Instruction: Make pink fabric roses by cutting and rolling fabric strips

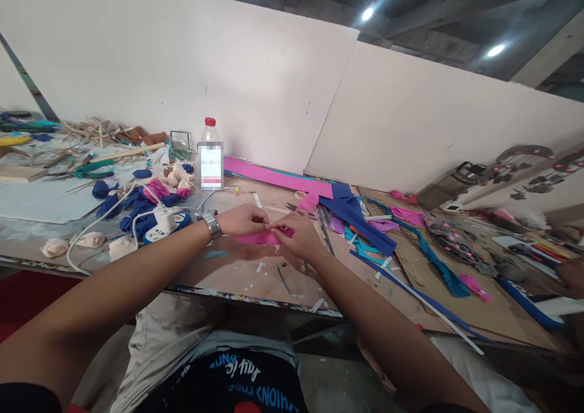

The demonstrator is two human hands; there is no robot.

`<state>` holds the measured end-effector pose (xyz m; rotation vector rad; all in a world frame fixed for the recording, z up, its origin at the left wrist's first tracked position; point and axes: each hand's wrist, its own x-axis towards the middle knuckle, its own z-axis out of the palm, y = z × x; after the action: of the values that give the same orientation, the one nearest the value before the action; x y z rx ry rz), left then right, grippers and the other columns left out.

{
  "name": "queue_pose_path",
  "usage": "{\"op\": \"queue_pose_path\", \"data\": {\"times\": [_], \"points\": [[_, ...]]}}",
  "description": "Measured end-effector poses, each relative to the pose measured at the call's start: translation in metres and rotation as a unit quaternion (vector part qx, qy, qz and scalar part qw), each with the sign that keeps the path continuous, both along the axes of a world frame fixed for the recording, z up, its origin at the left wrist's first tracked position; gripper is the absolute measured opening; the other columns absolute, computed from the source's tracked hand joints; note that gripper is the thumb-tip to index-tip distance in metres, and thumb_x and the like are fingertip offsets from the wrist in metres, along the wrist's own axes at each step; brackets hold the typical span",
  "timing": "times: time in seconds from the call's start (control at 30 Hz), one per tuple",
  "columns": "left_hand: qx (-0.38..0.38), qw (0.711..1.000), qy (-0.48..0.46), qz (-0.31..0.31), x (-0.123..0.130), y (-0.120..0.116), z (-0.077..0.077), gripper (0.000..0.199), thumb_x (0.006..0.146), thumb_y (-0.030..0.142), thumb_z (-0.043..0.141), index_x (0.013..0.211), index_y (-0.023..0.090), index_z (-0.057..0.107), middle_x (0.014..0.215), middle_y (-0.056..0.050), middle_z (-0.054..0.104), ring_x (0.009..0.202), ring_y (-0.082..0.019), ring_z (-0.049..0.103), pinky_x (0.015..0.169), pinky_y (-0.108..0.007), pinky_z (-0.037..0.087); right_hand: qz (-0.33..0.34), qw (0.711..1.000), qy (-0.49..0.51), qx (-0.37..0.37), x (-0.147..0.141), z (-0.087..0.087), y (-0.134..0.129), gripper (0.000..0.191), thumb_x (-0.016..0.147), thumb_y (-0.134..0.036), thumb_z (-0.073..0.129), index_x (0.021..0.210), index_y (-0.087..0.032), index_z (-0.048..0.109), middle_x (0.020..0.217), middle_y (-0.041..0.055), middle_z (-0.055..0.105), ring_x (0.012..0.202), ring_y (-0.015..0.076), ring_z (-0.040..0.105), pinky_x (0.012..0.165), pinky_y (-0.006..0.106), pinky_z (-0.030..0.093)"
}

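Pink strip [258,238] lies pinched between both hands [244,221] [296,233].

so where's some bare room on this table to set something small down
Bare: the pale board between green-handled pliers and cream rosettes; table between left hand, right hand and near edge, bar small scraps. Crowded: blue bundles left of the bottle, blue strips right of the right hand.
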<state>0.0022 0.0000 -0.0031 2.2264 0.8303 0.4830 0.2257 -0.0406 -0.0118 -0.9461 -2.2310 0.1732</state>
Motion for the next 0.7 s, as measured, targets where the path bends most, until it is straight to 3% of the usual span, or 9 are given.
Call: {"op": "queue_pose_path", "data": {"times": [0.2, 0.43, 0.7], "points": [[0.092, 0.996, -0.001, 0.002, 0.001, -0.008, 0.005, 0.028, 0.093, 0.036, 0.054, 0.087, 0.017, 0.073, 0.071, 0.0, 0.066, 0.066, -0.013, 0.053, 0.063, -0.026, 0.033, -0.019, 0.999, 0.012, -0.028, -0.001, 0.002, 0.0, 0.006, 0.09, -0.023, 0.071, 0.088, -0.023, 0.076, 0.088, 0.003, 0.079, 0.085, 0.0217, 0.068, 0.084, 0.039, 0.039], [0.216, 0.972, 0.071, 0.057, 0.005, -0.02, 0.011, 0.027, 0.093, 0.037, 0.055, 0.08, 0.021, 0.072, 0.065, -0.002, 0.066, 0.059, -0.015, 0.051, 0.058, -0.029, 0.024, -0.027, 0.997, -0.006, -0.076, -0.001, 0.003, 0.002, 0.011, 0.092, -0.026, 0.065, 0.086, -0.021, 0.073, 0.088, 0.0042, 0.077, 0.085, 0.0218, 0.065, 0.08, 0.036, 0.038], [0.253, 0.962, 0.087, 0.055, 0.007, -0.022, 0.007, 0.031, 0.097, 0.042, 0.051, 0.084, 0.023, 0.072, 0.072, -0.003, 0.071, 0.063, -0.018, 0.058, 0.059, -0.031, 0.025, -0.035, 0.996, -0.038, -0.079, -0.004, 0.006, -0.002, 0.015, 0.092, -0.024, 0.056, 0.08, -0.019, 0.062, 0.082, 0.0034, 0.07, 0.08, 0.0198, 0.059, 0.08, 0.034, 0.033]]}}
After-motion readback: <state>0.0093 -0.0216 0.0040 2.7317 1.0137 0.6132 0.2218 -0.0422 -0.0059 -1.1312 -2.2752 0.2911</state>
